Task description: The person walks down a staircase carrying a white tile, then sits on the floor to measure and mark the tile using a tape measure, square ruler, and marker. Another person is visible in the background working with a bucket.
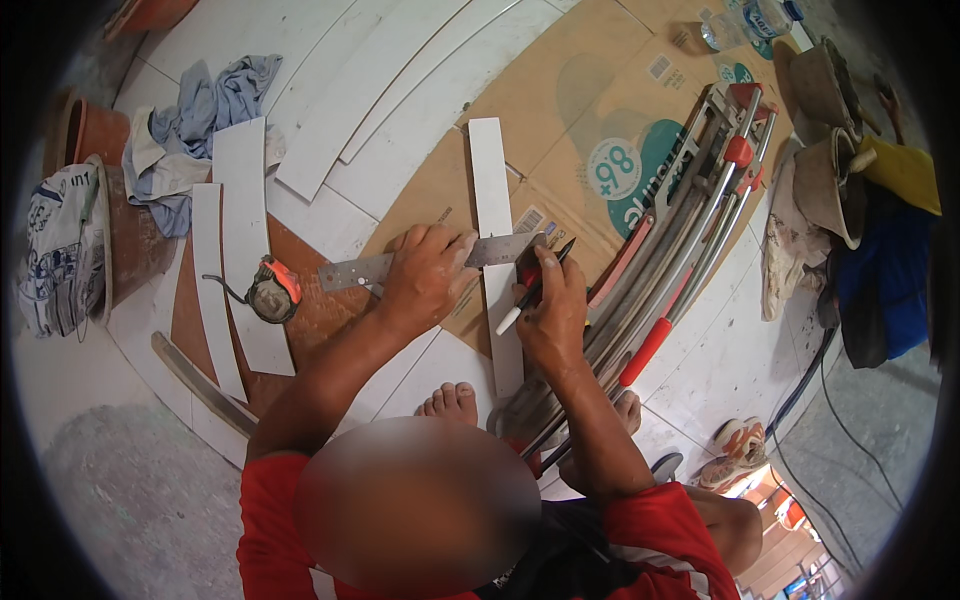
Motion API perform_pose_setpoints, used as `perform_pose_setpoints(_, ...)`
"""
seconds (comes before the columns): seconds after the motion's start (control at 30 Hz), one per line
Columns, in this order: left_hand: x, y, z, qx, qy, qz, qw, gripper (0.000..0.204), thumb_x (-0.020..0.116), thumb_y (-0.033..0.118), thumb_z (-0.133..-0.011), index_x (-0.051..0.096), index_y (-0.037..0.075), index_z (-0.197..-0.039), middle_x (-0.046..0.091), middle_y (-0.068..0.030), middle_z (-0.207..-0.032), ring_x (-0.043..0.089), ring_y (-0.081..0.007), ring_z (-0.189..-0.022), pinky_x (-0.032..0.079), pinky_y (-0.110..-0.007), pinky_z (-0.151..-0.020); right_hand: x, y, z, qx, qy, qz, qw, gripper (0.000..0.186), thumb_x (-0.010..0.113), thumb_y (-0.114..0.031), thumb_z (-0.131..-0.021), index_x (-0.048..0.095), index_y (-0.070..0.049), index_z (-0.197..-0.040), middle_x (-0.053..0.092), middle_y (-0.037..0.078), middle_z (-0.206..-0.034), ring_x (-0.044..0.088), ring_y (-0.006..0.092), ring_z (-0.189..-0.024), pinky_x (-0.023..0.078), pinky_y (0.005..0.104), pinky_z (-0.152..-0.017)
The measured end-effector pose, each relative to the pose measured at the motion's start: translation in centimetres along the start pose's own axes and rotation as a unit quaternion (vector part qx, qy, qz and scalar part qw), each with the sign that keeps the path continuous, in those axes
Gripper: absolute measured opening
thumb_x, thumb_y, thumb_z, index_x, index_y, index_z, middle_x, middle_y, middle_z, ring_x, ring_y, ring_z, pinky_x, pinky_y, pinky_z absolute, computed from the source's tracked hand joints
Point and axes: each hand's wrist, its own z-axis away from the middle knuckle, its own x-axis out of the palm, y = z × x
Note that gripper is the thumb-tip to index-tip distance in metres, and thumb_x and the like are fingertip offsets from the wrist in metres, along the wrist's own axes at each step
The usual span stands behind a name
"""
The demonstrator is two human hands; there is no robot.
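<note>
A narrow white tile strip runs away from me over cardboard. Across it lies a try square with a steel ruled blade, its dark and red end partly hidden by my right hand. My left hand has its fingers bent over the blade, pressing it near the strip's left edge. Held in my right hand is a marker pen with a white rear end and a dark tip that points up and away. This hand also rests against the square's end, at the strip's right edge.
A tile cutter with steel rails stands close on the right. To the left are cut white tile strips, a tape measure, cloths and a bucket. The cardboard covers white floor tiles.
</note>
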Motion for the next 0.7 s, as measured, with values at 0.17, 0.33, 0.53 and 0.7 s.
perform_pose_setpoints(0.17, 0.2, -0.4, 0.0, 0.011, -0.009, -0.015, 1.000, 0.049, 0.075, 0.015, -0.084, 0.063, 0.001, -0.129, 0.058, -0.0144, -0.112, 0.052, -0.0349, -0.104, 0.042, -0.047, -0.091, 0.1, -0.1, 0.0, 0.007, -0.001, 0.001, 1.000, 0.058, 0.072, 0.004, -0.079, 0.055, -0.003, -0.135, 0.057, 0.023, -0.112, 0.057, 0.0444, -0.104, 0.048, 0.0485, -0.089)
perform_pose_setpoints(0.33, 0.4, -0.4, 0.0, 0.013, -0.006, -0.023, 1.000, 0.049, 0.074, 0.016, -0.084, 0.063, 0.002, -0.130, 0.059, -0.0135, -0.112, 0.052, -0.0344, -0.104, 0.041, -0.048, -0.091, 0.0, 0.0, -0.1, 0.011, -0.009, 0.005, 1.000, 0.059, 0.073, 0.003, -0.079, 0.056, -0.003, -0.135, 0.057, 0.024, -0.114, 0.057, 0.0442, -0.105, 0.049, 0.0479, -0.089)
perform_pose_setpoints(0.53, 0.1, -0.2, -0.1, 0.016, -0.001, -0.016, 1.000, 0.049, 0.075, 0.015, -0.083, 0.064, 0.003, -0.129, 0.059, -0.0119, -0.110, 0.052, -0.0338, -0.103, 0.041, -0.048, -0.090, -0.8, 0.0, -0.7, -0.022, 0.084, -0.062, 0.994, 0.056, 0.070, 0.003, -0.082, 0.054, 0.000, -0.136, 0.057, 0.022, -0.104, 0.058, 0.0416, -0.095, 0.049, 0.0463, -0.084)
perform_pose_setpoints(0.7, 0.3, -0.5, 0.0, 0.020, 0.005, -0.018, 1.000, 0.048, 0.075, 0.013, -0.082, 0.064, 0.003, -0.128, 0.059, -0.0116, -0.109, 0.053, -0.0333, -0.102, 0.042, -0.046, -0.090, -1.9, 0.0, -2.5, 0.028, 0.128, -0.280, 0.951, 0.035, 0.058, -0.021, -0.105, 0.057, 0.007, -0.127, 0.069, 0.013, -0.100, 0.064, 0.0179, -0.078, 0.054, 0.0305, -0.071)
